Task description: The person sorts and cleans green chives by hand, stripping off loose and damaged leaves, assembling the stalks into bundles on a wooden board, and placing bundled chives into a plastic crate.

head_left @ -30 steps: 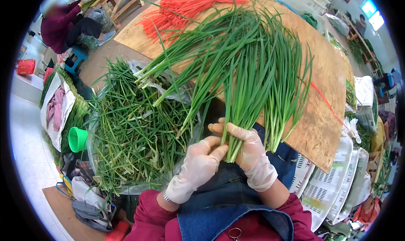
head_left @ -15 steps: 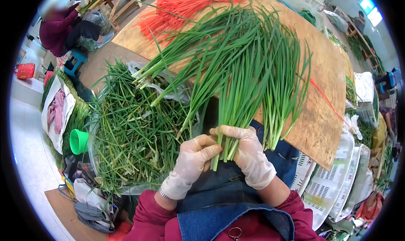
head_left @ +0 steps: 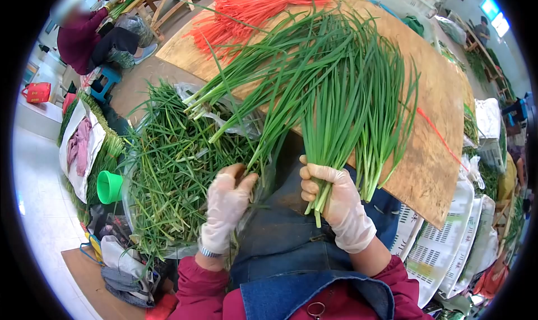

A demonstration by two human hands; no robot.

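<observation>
My right hand, in a thin whitish glove, is closed around a bunch of garlic chives. Their pale cut ends stick out below the fist and the green leaves fan onto the board. My left hand, gloved too, is at the lower ends of a few loose chives left of the bunch; its thumb and fingers are bent in on those stems. More chives lie just right of the held bunch, stems toward me. Below the left hand is a heap of trimmed chive leaves in a plastic-lined container.
The wooden board carries red ties at the back and a single red tie at right. A green cup stands left of the heap. White crates are at right. Another person sits at far left.
My left hand has left the held bunch and moved left to the loose chives. My right hand now has its fingers wrapped round the bunch. The whole view has shifted slightly.
</observation>
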